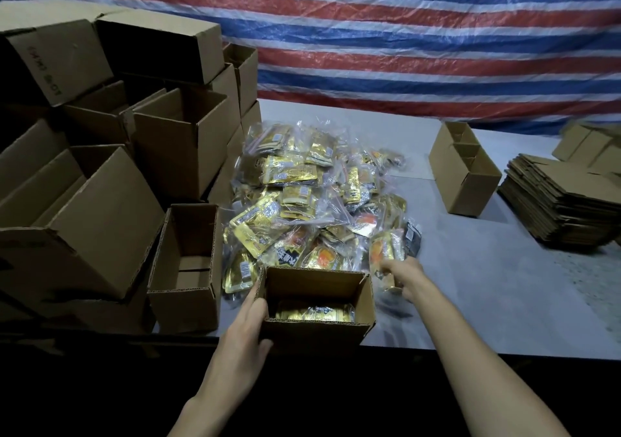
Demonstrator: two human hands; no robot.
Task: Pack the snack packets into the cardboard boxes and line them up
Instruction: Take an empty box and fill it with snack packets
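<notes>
A small open cardboard box (316, 331) stands at the table's near edge with gold snack packets (314, 312) lying inside. My left hand (247, 327) grips the box's left wall, thumb on its front. Just right of the box my right hand (401, 277) holds a gold and orange packet (386, 252) at the near edge of a big heap of gold packets (309, 198) in clear bags. Another open box (184, 268) stands to the left, nothing visible in it.
Open cardboard boxes are stacked high at the left (111, 141). One open box (465, 171) stands at the right, beside a pile of flattened cartons (557, 198). A striped tarpaulin (420, 40) hangs behind the grey table (487, 285).
</notes>
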